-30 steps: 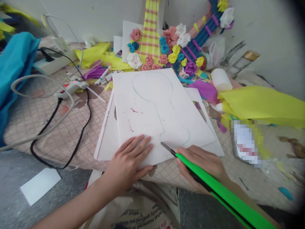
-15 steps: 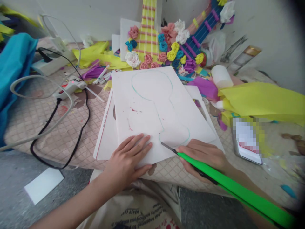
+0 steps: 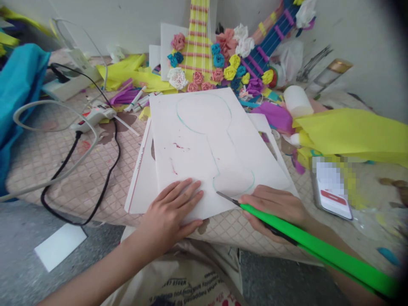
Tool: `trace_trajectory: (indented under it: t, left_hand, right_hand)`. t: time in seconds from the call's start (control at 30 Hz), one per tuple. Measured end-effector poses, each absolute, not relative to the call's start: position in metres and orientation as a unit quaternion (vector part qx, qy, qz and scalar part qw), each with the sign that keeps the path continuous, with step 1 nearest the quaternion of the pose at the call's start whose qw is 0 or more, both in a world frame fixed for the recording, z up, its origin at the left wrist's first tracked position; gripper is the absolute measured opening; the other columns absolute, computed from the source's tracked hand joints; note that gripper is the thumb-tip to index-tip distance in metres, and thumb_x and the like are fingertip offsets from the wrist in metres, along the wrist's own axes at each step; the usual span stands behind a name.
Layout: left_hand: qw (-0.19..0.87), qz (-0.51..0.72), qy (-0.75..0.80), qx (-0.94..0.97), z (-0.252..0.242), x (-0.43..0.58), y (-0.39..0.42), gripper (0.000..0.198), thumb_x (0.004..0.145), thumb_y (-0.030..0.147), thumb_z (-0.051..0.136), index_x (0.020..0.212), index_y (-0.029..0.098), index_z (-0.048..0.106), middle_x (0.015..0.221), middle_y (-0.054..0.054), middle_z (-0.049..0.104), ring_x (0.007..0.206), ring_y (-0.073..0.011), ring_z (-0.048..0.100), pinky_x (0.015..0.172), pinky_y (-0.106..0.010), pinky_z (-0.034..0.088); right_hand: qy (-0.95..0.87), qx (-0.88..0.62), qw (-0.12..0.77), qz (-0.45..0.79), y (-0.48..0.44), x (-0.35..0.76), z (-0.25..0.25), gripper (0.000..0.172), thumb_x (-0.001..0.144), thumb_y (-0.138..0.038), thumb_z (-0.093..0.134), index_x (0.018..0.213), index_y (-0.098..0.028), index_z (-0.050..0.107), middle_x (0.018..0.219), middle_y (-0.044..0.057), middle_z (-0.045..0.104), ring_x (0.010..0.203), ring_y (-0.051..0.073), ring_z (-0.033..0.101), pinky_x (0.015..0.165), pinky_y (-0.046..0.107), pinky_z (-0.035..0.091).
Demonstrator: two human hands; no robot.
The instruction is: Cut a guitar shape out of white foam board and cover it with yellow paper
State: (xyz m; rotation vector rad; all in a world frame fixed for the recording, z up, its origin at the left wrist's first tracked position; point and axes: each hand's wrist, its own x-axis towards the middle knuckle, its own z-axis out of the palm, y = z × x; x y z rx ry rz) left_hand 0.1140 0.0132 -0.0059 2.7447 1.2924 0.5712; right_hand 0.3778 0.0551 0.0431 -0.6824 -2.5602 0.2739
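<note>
My left hand (image 3: pixel 174 208) lies flat on the lower left of a white board (image 3: pixel 197 157), fingers stretched out. A guitar-like outline in thin green pen covers the board, with a round top, a narrow neck and a curved lower end. My right hand (image 3: pixel 279 208) grips a green utility knife (image 3: pixel 306 236), its thin blade slanting down to the left. The blade tip meets the board at the lower edge of the outline. Beneath lies a second white board (image 3: pixel 142 187) with cut-out openings, partly hidden.
A glue gun (image 3: pixel 94 117) with cables lies left. At the back stand a yellow paper guitar (image 3: pixel 197 51) and a blue one (image 3: pixel 259 55) with paper flowers. Yellow paper (image 3: pixel 350 136), a white roll (image 3: pixel 298 101) and a phone (image 3: pixel 331 187) are at right.
The knife and my right hand have shifted very slightly to the right, with the blade tip still at the outline's lower edge. My left hand stays put.
</note>
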Motion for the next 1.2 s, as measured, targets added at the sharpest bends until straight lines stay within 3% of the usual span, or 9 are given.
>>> trace_trajectory:
  t: [0.5, 0.9, 1.07, 1.2]
  left_hand:
    - [0.019, 0.148, 0.387, 0.910, -0.005, 0.105, 0.014, 0.051, 0.087, 0.040, 0.052, 0.131, 0.015, 0.047, 0.142, -0.007, 0.041, 0.131, -0.0242, 0.037, 0.106, -0.041, 0.037]
    - [0.007, 0.126, 0.353, 0.927, 0.024, 0.096, 0.022, 0.054, 0.089, 0.041, 0.048, 0.135, 0.013, 0.041, 0.142, -0.009, 0.041, 0.132, -0.0233, 0.036, 0.109, -0.041, 0.033]
    - [0.003, 0.093, 0.326, 0.941, 0.022, 0.066, 0.035, 0.057, 0.091, 0.042, 0.045, 0.141, 0.018, 0.032, 0.146, -0.006, 0.035, 0.135, -0.0222, 0.031, 0.111, -0.041, 0.027]
    - [0.012, 0.080, 0.314, 0.946, 0.008, 0.049, 0.042, 0.056, 0.091, 0.043, 0.045, 0.140, 0.021, 0.034, 0.146, -0.006, 0.034, 0.135, -0.0230, 0.030, 0.111, -0.042, 0.028]
  right_hand:
    - [-0.937, -0.242, 0.212, 0.139, 0.055, 0.385, 0.048, 0.026, 0.080, -0.010, 0.053, 0.104, -0.019, 0.055, 0.073, 0.001, 0.063, 0.062, 0.012, 0.059, 0.055, 0.022, 0.049]
    - [-0.917, -0.252, 0.254, 0.178, 0.053, 0.387, 0.052, 0.033, 0.077, -0.006, 0.055, 0.107, -0.018, 0.054, 0.074, 0.003, 0.062, 0.062, 0.013, 0.056, 0.054, 0.024, 0.047]
    - [-0.911, -0.261, 0.267, 0.176, 0.056, 0.362, 0.051, 0.028, 0.078, -0.008, 0.055, 0.105, -0.018, 0.055, 0.076, 0.002, 0.064, 0.062, 0.011, 0.056, 0.055, 0.024, 0.046]
    - [-0.921, -0.249, 0.256, 0.157, 0.059, 0.342, 0.044, 0.021, 0.081, -0.012, 0.051, 0.101, -0.016, 0.056, 0.071, 0.001, 0.063, 0.059, 0.010, 0.056, 0.056, 0.022, 0.046]
